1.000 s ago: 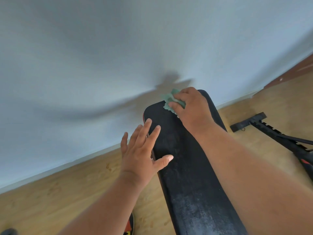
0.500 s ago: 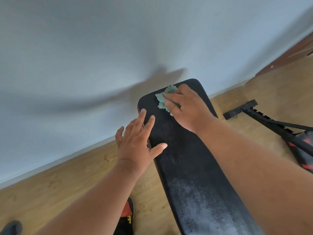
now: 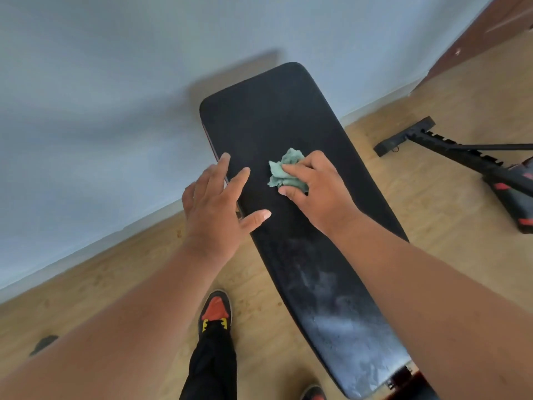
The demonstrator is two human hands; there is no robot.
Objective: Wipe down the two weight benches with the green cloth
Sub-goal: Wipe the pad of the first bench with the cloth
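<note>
The weight bench (image 3: pixel 288 134) runs from lower right to upper centre of the frame. On it, mid-frame, lies the cloth (image 3: pixel 284 171) under the right hand (image 3: pixel 315 189); the left hand (image 3: pixel 216 203) rests on its left edge. A second bench (image 3: pixel 461 160) sits at right.

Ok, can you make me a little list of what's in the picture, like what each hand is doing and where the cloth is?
bench: long black padded weight bench, pale smudges on its near end
cloth: crumpled green cloth, on the bench pad
right hand: right hand, fingers gripping the cloth
left hand: left hand, open, resting at the bench's left edge
floor: light wooden floor
other: second black bench frame lying on the floor to the right
</note>
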